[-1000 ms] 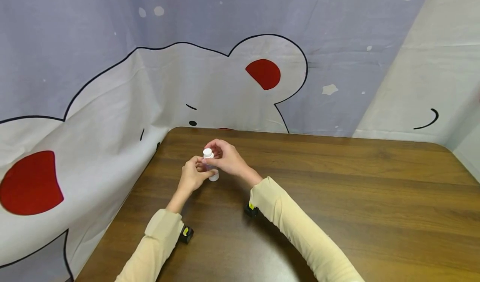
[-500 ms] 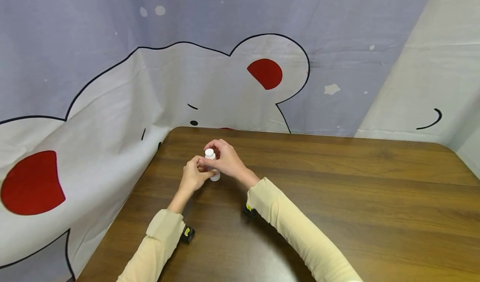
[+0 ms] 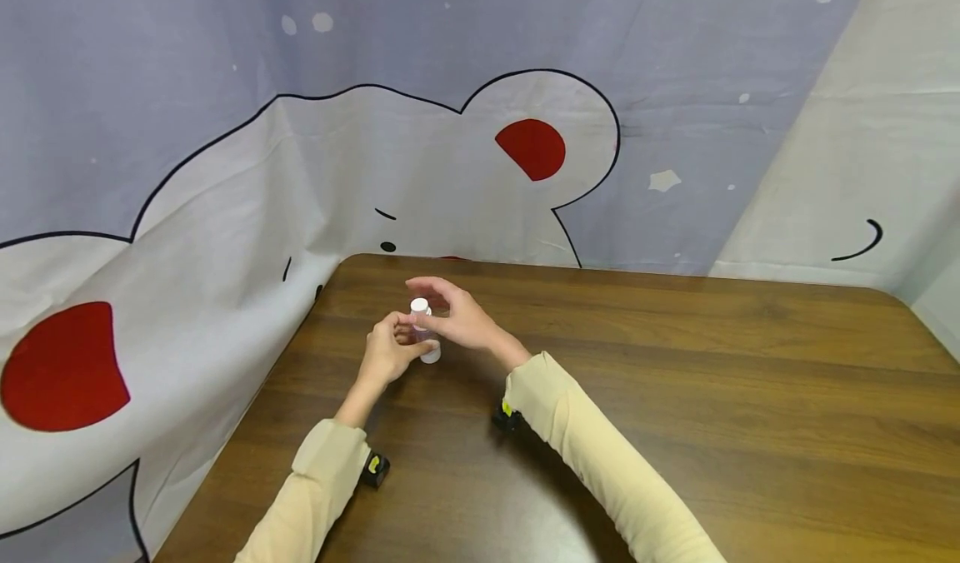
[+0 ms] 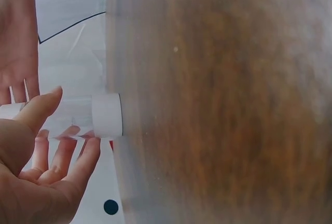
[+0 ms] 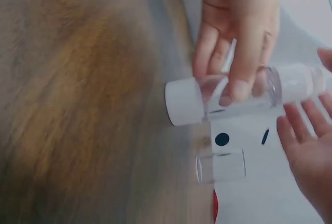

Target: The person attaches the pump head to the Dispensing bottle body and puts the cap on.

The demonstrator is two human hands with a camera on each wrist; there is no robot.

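Between the person's two hands, the clear bottle point(image 5: 265, 97) is upright at the tabletop point(image 3: 675, 363), long axis vertical; the left hand point(image 3: 384, 351) grips its body, the right hand point(image 3: 467, 321), fingers loosely spread, sits nearer the white cap point(image 3: 419, 305).

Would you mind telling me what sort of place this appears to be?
Probably an indoor recording corner: a wood-grain table in front of a cartoon-printed fabric backdrop, with black wrist cameras at the person's sleeves.

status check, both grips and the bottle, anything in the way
Left grip holds the bottle; right grip spread beside its white cap. Bottle roughly upright. No obstruction visible.
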